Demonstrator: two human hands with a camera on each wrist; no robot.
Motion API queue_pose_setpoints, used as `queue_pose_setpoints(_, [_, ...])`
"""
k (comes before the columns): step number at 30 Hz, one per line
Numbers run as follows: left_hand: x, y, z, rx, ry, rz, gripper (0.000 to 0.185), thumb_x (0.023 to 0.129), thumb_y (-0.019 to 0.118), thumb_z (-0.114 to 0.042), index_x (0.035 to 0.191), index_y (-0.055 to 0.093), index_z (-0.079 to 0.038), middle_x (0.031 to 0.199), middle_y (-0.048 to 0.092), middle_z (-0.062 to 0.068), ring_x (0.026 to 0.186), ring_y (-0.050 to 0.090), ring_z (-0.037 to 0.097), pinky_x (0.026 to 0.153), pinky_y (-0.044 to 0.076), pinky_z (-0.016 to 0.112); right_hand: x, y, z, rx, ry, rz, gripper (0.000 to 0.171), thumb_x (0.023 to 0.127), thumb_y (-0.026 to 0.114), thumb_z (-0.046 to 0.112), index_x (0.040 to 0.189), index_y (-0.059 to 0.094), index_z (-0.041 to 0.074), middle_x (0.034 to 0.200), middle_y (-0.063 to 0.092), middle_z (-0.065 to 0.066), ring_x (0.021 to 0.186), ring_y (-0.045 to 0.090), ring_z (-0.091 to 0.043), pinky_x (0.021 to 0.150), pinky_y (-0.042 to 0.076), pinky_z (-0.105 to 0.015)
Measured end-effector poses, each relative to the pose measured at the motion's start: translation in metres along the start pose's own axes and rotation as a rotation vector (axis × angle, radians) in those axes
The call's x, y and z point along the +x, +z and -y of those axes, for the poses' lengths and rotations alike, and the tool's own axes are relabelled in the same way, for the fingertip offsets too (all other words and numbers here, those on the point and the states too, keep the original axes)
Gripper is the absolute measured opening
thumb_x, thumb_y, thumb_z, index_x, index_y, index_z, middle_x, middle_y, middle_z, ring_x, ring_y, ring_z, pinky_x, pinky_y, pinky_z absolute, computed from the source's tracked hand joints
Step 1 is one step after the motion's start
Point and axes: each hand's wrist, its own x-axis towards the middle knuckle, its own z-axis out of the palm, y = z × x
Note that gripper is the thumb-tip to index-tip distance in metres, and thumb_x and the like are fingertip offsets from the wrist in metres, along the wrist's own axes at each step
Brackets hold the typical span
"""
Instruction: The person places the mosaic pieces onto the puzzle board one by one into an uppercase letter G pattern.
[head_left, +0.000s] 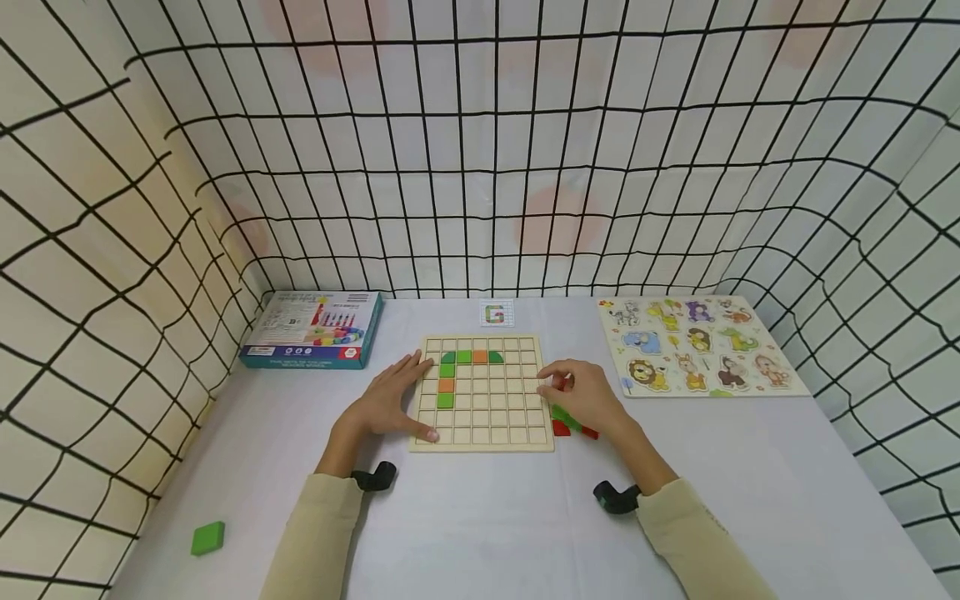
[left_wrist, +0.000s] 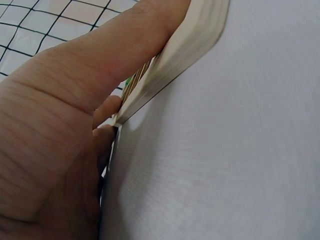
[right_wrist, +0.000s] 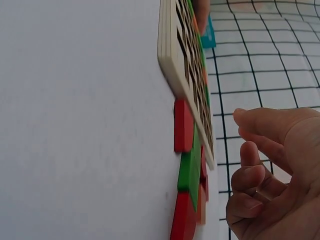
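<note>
Grid board steadied at its left edge; right hand poised over the loose tiles.

The left hand lay flat with straight fingers against the wooden grid board, thumb at its near corner. The right hand hovered at the board's right edge above the red and green tiles, fingers loosely curled; whether they pinched a piece could not be determined.
</note>
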Motion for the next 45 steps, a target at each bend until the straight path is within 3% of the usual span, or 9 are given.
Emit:
queue_pose_setpoints(7, [-0.001, -0.002, -0.002, -0.016, 0.002, -0.003, 0.136, 0.057, 0.091, -0.068, 0.166, 0.023, -0.024, 0.176, 0.008, 0.001, 0.163, 0.003, 0.03, 0.128, 0.007, 0.063, -0.005, -0.012, -0.016, -0.023, 0.081, -0.01, 0.027, 0.092, 0.077, 0.023, 0.118, 0.075, 0.015, 0.086, 0.062, -0.002, 0.063, 0.053, -0.017, 0.053, 0.041, -0.024])
queue_pose_setpoints(15, [0.002, 0.0, 0.001, -0.001, 0.001, 0.002, 0.135, 0.058, 0.09, -0.07, 0.166, 0.023, -0.025, 0.176, 0.007, -0.001, 0.163, 0.003, 0.029, 0.128, 0.008, 0.063, -0.01, -0.019, -0.034, -0.033, 0.126, 0.02, 0.036, 0.093, 0.075, 0.02, 0.127, 0.071, 0.008, 0.087, 0.062, -0.005, 0.061, 0.052, -0.016, 0.051, 0.042, -0.024])
queue_pose_setpoints(21, [0.0, -0.001, 0.001, 0.007, 0.011, -0.007, 0.134, 0.058, 0.09, -0.069, 0.166, 0.023, -0.024, 0.175, 0.008, 0.001, 0.163, 0.004, 0.03, 0.129, 0.008, 0.062, -0.009, -0.02, -0.034, -0.054, 0.129, 0.023, 0.039, 0.093, 0.075, 0.022, 0.128, 0.07, 0.007, 0.087, 0.063, -0.006, 0.059, 0.052, -0.016, 0.051, 0.041, -0.024])
queue_pose_setpoints(32, [0.0, 0.0, 0.001, 0.005, 0.007, -0.001, 0.135, 0.058, 0.09, -0.069, 0.166, 0.022, -0.026, 0.176, 0.008, 0.0, 0.163, 0.004, 0.03, 0.129, 0.009, 0.062, -0.008, -0.019, -0.035, -0.091, 0.151, -0.003, 0.025, 0.092, 0.074, 0.017, 0.116, 0.075, 0.009, 0.08, 0.059, -0.004, 0.067, 0.051, -0.019, 0.056, 0.041, -0.027])
queue_pose_setpoints(45, [0.0, 0.001, 0.001, 0.008, -0.002, -0.005, 0.135, 0.057, 0.089, -0.07, 0.166, 0.023, -0.026, 0.175, 0.008, -0.001, 0.163, 0.004, 0.029, 0.129, 0.008, 0.062, -0.009, -0.019, -0.032, -0.058, 0.185, -0.028, 0.027, 0.093, 0.076, 0.022, 0.115, 0.074, 0.007, 0.086, 0.06, -0.006, 0.069, 0.052, -0.019, 0.055, 0.042, -0.026])
